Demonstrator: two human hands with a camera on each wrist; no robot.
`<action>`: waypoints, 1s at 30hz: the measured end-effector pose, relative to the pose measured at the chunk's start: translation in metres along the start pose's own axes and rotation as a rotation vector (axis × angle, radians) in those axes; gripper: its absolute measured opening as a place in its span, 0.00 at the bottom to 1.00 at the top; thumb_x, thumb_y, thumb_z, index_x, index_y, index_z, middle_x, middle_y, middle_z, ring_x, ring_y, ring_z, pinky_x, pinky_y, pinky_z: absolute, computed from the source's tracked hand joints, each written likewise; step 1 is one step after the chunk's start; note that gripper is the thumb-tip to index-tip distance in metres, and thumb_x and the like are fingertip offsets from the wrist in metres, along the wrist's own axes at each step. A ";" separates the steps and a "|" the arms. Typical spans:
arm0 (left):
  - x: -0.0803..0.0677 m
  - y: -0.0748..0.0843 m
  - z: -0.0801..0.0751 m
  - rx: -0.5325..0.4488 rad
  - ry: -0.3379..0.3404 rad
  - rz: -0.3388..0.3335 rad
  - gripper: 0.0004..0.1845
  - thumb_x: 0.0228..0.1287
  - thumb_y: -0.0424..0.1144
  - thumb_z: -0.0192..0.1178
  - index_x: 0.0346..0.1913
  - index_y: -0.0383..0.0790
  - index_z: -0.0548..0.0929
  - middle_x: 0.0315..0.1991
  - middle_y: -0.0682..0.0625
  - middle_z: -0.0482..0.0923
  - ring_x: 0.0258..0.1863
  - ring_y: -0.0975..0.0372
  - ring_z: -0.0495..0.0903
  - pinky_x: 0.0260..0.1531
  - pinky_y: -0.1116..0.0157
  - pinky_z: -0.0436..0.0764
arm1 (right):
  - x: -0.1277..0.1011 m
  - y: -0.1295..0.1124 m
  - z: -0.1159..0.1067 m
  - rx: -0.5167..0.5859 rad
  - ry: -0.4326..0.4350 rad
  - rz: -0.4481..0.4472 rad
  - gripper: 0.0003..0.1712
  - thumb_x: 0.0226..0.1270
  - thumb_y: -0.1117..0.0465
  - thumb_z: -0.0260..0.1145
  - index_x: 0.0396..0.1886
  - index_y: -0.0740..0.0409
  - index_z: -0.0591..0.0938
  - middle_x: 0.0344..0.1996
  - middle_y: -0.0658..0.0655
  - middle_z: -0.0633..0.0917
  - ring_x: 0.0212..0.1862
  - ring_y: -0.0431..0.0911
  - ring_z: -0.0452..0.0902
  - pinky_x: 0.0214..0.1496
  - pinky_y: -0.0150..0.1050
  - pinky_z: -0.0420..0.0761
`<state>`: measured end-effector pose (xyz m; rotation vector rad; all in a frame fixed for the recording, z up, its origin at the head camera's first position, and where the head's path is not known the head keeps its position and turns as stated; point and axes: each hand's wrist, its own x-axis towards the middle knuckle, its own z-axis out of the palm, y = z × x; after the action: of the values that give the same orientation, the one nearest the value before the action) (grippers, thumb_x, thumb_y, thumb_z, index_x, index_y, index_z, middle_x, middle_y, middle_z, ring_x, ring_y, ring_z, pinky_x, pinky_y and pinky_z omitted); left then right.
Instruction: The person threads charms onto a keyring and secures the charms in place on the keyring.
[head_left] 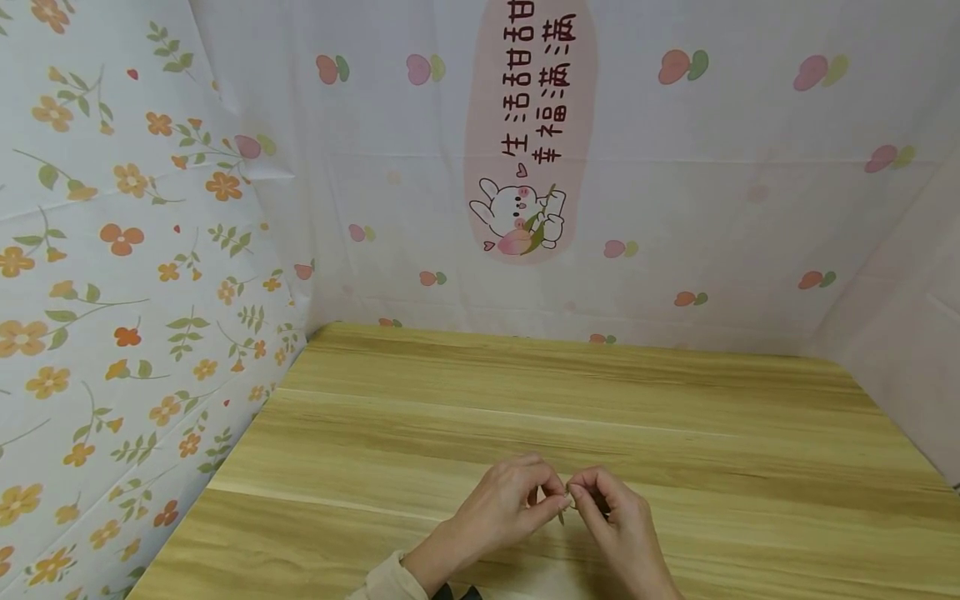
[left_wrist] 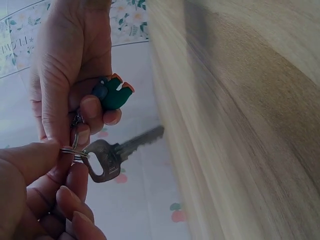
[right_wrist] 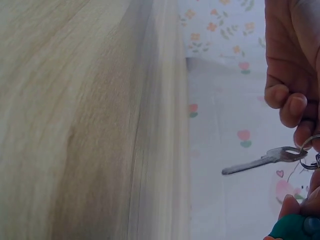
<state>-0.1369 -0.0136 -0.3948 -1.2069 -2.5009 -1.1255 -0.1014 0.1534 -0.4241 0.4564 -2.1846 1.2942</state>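
Observation:
Low over the wooden table [head_left: 525, 400] my two hands meet on a key ring [left_wrist: 75, 151]. The ring carries a silver key [left_wrist: 107, 159] and a green charm with orange tips [left_wrist: 113, 95]. My left hand [head_left: 517, 500] pinches the ring between thumb and fingertips [left_wrist: 35, 160]. My right hand [head_left: 618, 517] also pinches the ring, and its curled fingers [left_wrist: 95, 110] hold the green charm. In the right wrist view the key [right_wrist: 265, 160] sticks out sideways from the ring [right_wrist: 311, 142], with the charm [right_wrist: 292, 230] at the bottom edge. In the head view only a sliver of the key [head_left: 561, 515] shows.
The light wood table [right_wrist: 75, 125] runs to the backdrop. A white cloth with small fruit prints and a pink cartoon panel [head_left: 528, 133] hangs behind it. A floral cloth [head_left: 112, 250] closes off the left side, and plain cloth [head_left: 915, 333] the right.

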 end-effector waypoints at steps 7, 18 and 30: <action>0.000 0.002 0.000 0.014 -0.019 -0.052 0.07 0.61 0.39 0.63 0.26 0.45 0.80 0.25 0.58 0.76 0.22 0.77 0.63 0.23 0.83 0.64 | 0.001 -0.002 0.000 -0.039 0.005 -0.062 0.15 0.52 0.79 0.66 0.29 0.54 0.78 0.23 0.46 0.80 0.26 0.29 0.70 0.24 0.23 0.71; -0.001 -0.001 0.001 0.010 0.023 0.060 0.06 0.62 0.40 0.62 0.27 0.45 0.80 0.28 0.57 0.78 0.24 0.76 0.67 0.25 0.85 0.66 | 0.000 -0.003 -0.001 0.017 0.011 -0.009 0.15 0.54 0.80 0.64 0.29 0.55 0.78 0.21 0.45 0.78 0.23 0.29 0.68 0.20 0.25 0.69; -0.001 0.001 0.001 0.025 -0.026 -0.015 0.08 0.63 0.40 0.61 0.26 0.46 0.79 0.25 0.58 0.75 0.24 0.76 0.66 0.25 0.83 0.65 | -0.001 -0.003 -0.001 -0.011 -0.014 -0.012 0.09 0.59 0.73 0.64 0.29 0.55 0.78 0.24 0.42 0.79 0.25 0.29 0.70 0.23 0.25 0.72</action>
<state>-0.1356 -0.0133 -0.3952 -1.2063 -2.5395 -1.0857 -0.0986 0.1533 -0.4228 0.4749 -2.1958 1.2751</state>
